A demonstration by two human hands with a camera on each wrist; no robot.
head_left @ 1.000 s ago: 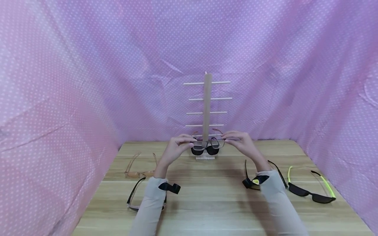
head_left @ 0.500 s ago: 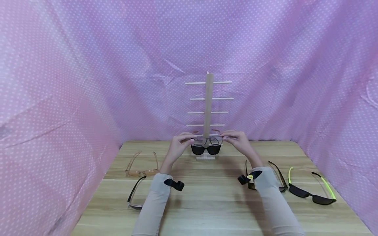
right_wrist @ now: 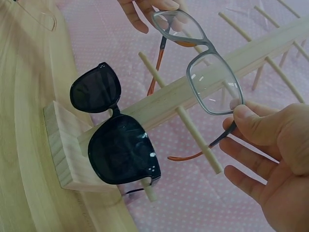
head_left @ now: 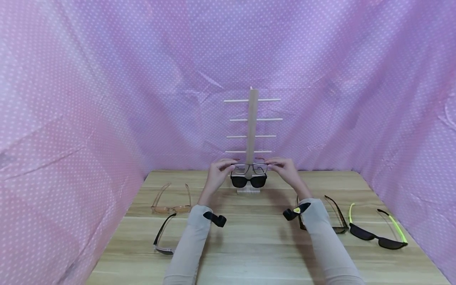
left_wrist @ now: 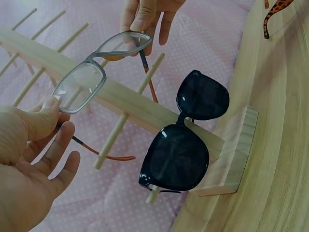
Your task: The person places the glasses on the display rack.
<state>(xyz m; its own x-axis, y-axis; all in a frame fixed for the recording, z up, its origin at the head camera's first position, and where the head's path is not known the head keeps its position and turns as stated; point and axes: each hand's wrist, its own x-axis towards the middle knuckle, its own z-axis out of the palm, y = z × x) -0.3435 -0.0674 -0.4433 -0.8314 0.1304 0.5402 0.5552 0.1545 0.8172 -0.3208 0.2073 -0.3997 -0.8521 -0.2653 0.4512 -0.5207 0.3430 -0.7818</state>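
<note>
A pair of eyeglasses (left_wrist: 91, 60) with a grey frame, clear lenses and orange temple tips is held between both hands, lenses facing the person. My left hand (head_left: 215, 176) pinches the frame near its left hinge; my right hand (head_left: 285, 171) pinches the right side. Behind the lenses stands a wooden display rack (head_left: 252, 122) with several rows of pegs. In the wrist views the temples reach past the second-lowest pegs (right_wrist: 198, 140); contact with them is unclear. Black sunglasses (head_left: 248, 181) hang on the lowest pegs, just below the eyeglasses.
On the wooden table (head_left: 246, 253), orange-framed glasses (head_left: 172, 209) and black-templed glasses (head_left: 164, 233) lie left, the latter partly behind the left sleeve. Tortoiseshell sunglasses (head_left: 341, 229), partly hidden by the right sleeve, and sunglasses with neon-green temples (head_left: 375, 236) lie right. Pink dotted cloth (head_left: 178, 79) surrounds everything.
The eyeglasses have gone from tilted to level in front of the rack. Both hands keep their pinch, the right one shifting slightly left, and the forearms have drawn a little closer together.
</note>
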